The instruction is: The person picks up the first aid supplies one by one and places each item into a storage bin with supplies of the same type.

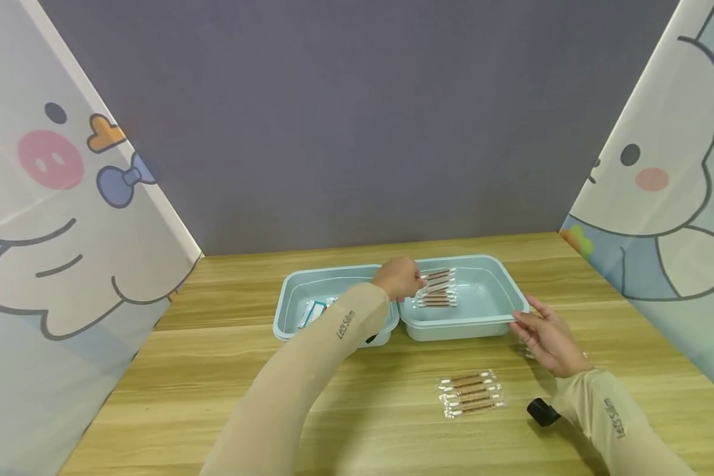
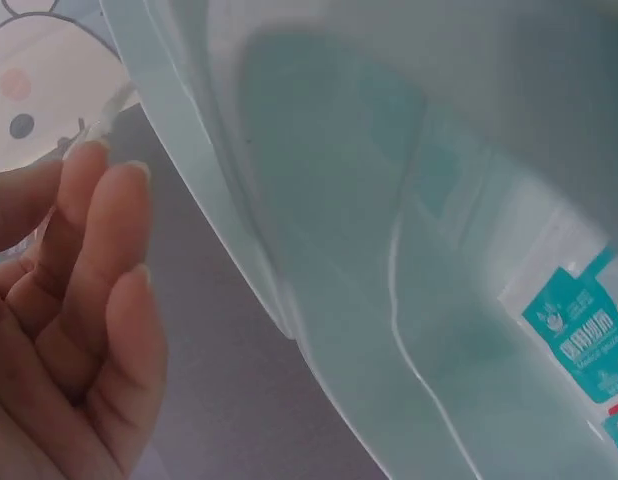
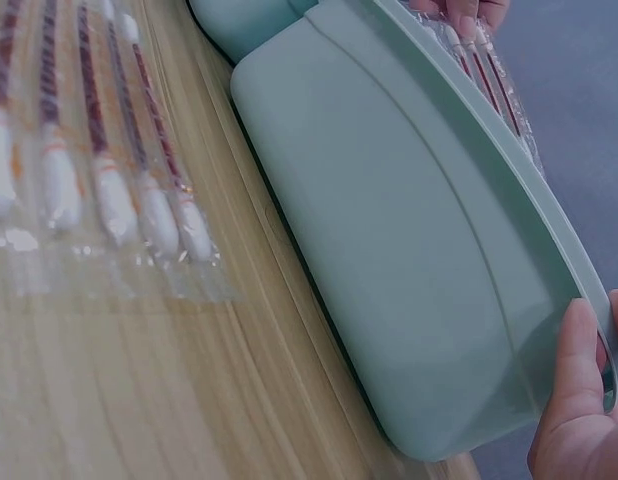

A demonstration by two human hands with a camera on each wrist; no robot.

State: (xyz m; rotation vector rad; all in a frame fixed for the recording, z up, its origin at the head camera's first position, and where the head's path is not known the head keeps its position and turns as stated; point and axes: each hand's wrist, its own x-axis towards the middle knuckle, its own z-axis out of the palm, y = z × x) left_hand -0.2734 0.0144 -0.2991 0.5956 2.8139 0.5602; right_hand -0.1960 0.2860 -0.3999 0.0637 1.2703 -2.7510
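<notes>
My left hand (image 1: 398, 277) reaches across the left basin and pinches the edge of a clear pack of brown-stemmed cotton swabs (image 1: 439, 285). The pack hangs over the left part of the right-hand light blue plastic basin (image 1: 492, 291); whether another pack lies under it I cannot tell. In the left wrist view, thumb and fingertips of the left hand (image 2: 74, 320) meet on clear film. My right hand (image 1: 550, 340) grips the basin's front right corner, its thumb (image 3: 577, 350) on the rim in the right wrist view.
On the wooden table in front lies another pack of cotton swabs (image 1: 471, 393). More swabs (image 1: 529, 352) show partly behind the right hand. A second light blue basin (image 1: 297, 291) stands at the left, holding white-and-teal packets (image 1: 314, 312). A grey wall and printed side panels surround the table.
</notes>
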